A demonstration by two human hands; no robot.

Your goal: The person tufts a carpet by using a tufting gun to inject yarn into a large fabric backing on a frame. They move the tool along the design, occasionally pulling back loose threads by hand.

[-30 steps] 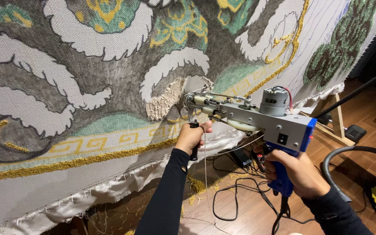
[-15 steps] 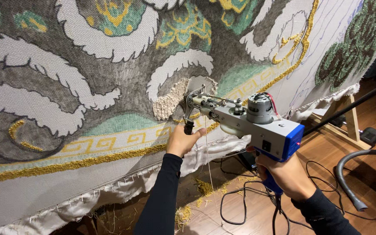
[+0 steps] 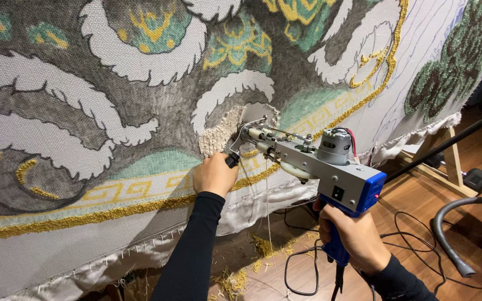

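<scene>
Both hands gripped the tufting gun: right hand [image 3: 355, 237] closed on blue handle [image 3: 336, 245]; left hand [image 3: 214, 175] closed on front grip [image 3: 232, 160]; uneven pressure risked tearing the backing cloth [image 3: 157, 106].

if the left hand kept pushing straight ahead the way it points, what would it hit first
Most likely the stretched backing cloth. The left hand grips the tufting gun's black front handle right at the fabric, just below the cream tufted patch. Depth is hard to judge.

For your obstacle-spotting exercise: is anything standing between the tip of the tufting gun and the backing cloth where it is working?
Nothing visible does. The tufting gun has its tip against the backing cloth beside the cream tufted patch. The left hand grips the front handle below the tip, the right hand the blue rear grip.
</scene>
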